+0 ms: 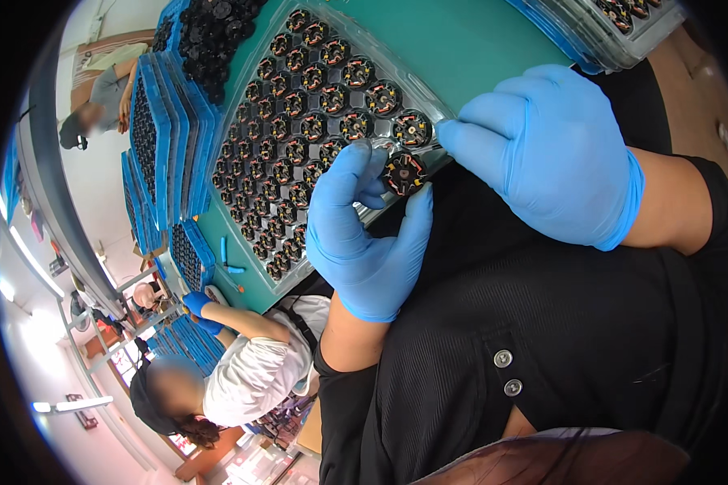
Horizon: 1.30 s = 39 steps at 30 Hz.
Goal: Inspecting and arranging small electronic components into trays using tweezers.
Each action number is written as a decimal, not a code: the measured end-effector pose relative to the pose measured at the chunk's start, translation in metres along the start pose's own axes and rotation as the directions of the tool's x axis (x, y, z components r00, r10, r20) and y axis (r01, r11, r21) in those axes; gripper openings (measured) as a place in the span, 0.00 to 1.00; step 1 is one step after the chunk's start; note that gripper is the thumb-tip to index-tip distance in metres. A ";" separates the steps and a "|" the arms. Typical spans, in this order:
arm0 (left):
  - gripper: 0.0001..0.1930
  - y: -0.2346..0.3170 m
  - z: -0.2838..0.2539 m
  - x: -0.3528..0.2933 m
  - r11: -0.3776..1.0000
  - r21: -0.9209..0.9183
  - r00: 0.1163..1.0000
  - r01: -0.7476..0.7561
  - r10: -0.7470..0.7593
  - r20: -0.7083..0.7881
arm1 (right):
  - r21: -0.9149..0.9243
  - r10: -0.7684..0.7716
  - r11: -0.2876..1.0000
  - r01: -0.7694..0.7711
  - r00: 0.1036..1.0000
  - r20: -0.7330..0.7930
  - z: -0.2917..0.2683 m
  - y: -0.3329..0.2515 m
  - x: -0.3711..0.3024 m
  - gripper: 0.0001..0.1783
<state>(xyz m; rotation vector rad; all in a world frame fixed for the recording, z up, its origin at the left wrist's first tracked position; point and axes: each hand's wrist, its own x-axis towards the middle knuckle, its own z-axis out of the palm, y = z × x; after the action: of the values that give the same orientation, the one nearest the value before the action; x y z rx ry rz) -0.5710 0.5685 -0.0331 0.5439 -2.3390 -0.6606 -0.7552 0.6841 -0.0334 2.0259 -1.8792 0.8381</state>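
Note:
My left hand (368,230), in a blue glove, pinches a round black part (404,173) between thumb and fingers. The part has a hole in its centre and small red, yellow and copper-coloured bits around it; it looks like a motor brush holder. My right hand (554,153), also blue-gloved, is closed with thumb and fingers together just right of the held part. Whether anything sits in its fingertips is hidden. Beneath and beyond my left hand lies a clear plastic tray (416,77) filled with rows of the same round parts.
A green tabletop (461,40) carries the tray. Stacked blue trays (190,153) stand along the left, with a heap of black parts (214,40) at the far left. More trays (570,36) sit at the upper right. A co-worker in white (255,372) works at the lower left; another person (105,93) is farther off.

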 end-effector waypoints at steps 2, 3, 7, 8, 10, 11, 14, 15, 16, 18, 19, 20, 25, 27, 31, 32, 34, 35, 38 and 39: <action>0.35 -0.001 0.001 0.000 1.000 0.001 1.000 0.010 -0.010 0.004 | -0.054 -0.023 0.998 0.024 1.000 0.018 -0.001 -0.002 0.000 0.15; 0.35 -0.002 0.002 0.000 1.000 0.018 1.000 -0.019 0.019 0.006 | -0.109 -0.043 0.993 0.046 0.999 0.031 -0.002 -0.003 0.001 0.16; 0.35 -0.002 0.003 0.000 0.996 0.057 0.997 -0.074 0.072 0.026 | -0.123 -0.051 0.991 0.056 0.998 0.040 -0.002 -0.005 0.001 0.16; 0.35 -0.002 0.003 0.000 0.995 0.063 0.997 -0.075 0.074 0.020 | -0.126 -0.050 0.991 0.055 0.998 0.042 -0.002 -0.005 0.001 0.16; 0.35 -0.002 0.003 0.001 0.995 0.065 0.997 -0.074 0.072 0.031 | -0.129 -0.048 0.990 0.054 0.998 0.044 -0.001 -0.006 0.001 0.16; 0.35 -0.001 0.003 0.001 0.995 0.067 0.997 -0.076 0.075 0.025 | -0.132 -0.054 0.990 0.057 0.998 0.032 0.000 -0.006 0.001 0.16; 0.35 0.000 0.004 0.001 0.996 0.068 0.998 -0.054 0.052 0.036 | -0.151 -0.067 0.986 0.070 0.997 0.025 0.000 -0.007 0.000 0.15; 0.35 0.000 0.004 0.001 0.996 0.071 0.998 -0.059 0.056 0.037 | -0.161 -0.068 0.984 0.072 0.997 0.034 0.000 -0.007 0.000 0.14; 0.35 0.000 0.004 0.001 0.995 0.074 0.997 -0.060 0.057 0.042 | -0.168 -0.075 0.983 0.079 0.997 0.031 0.000 -0.007 0.000 0.14; 0.34 -0.001 0.005 0.001 0.995 0.074 0.997 -0.070 0.068 0.032 | -0.174 -0.070 0.982 0.077 0.997 0.043 0.000 -0.008 0.000 0.13; 0.34 -0.001 0.005 0.001 0.994 0.077 0.997 -0.076 0.074 0.032 | -0.180 -0.075 0.980 0.081 0.996 0.041 0.001 -0.008 0.000 0.13; 0.34 -0.002 0.005 0.002 0.994 0.077 0.997 -0.077 0.075 0.026 | -0.176 -0.077 0.981 0.084 0.996 0.046 0.001 -0.008 0.000 0.13; 0.33 -0.002 0.005 0.002 0.995 0.084 0.998 -0.058 0.056 0.031 | -0.159 -0.062 0.985 0.060 0.998 -0.008 0.005 -0.008 0.000 0.13; 0.33 -0.001 0.006 0.001 0.994 0.087 0.998 -0.062 0.060 0.024 | -0.136 -0.068 0.989 0.063 0.997 -0.032 0.004 -0.009 0.000 0.13; 0.33 0.000 0.006 0.001 0.994 0.091 0.998 -0.062 0.059 0.030 | -0.158 -0.073 0.985 0.076 0.997 0.023 0.002 -0.009 -0.001 0.13; 0.33 0.000 0.006 0.001 0.994 0.093 0.998 -0.063 0.061 0.024 | -0.156 -0.072 0.985 0.075 0.997 0.024 0.002 -0.009 -0.001 0.13; 0.32 -0.002 0.006 0.000 0.995 0.069 0.997 -0.077 0.076 0.025 | -0.155 -0.072 0.985 0.075 0.997 0.024 0.002 -0.009 0.000 0.13; 0.32 -0.002 0.006 0.000 0.995 0.065 0.997 -0.078 0.077 0.019 | -0.163 -0.070 0.984 0.072 0.997 0.022 0.002 -0.010 0.000 0.13; 0.32 -0.003 0.007 0.000 0.993 0.058 0.995 -0.100 0.099 0.017 | -0.165 -0.064 0.984 0.067 0.998 0.026 0.002 -0.010 0.000 0.13; 0.31 -0.004 0.008 0.000 0.993 0.054 0.995 -0.103 0.103 0.010 | -0.153 -0.055 0.987 0.058 0.998 0.027 0.002 -0.010 -0.001 0.13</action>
<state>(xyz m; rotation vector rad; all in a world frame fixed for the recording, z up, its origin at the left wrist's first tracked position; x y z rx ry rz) -0.5754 0.5679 -0.0405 0.4419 -2.3799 -0.5535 -0.7454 0.6849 -0.0335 1.9929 -1.8281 0.6372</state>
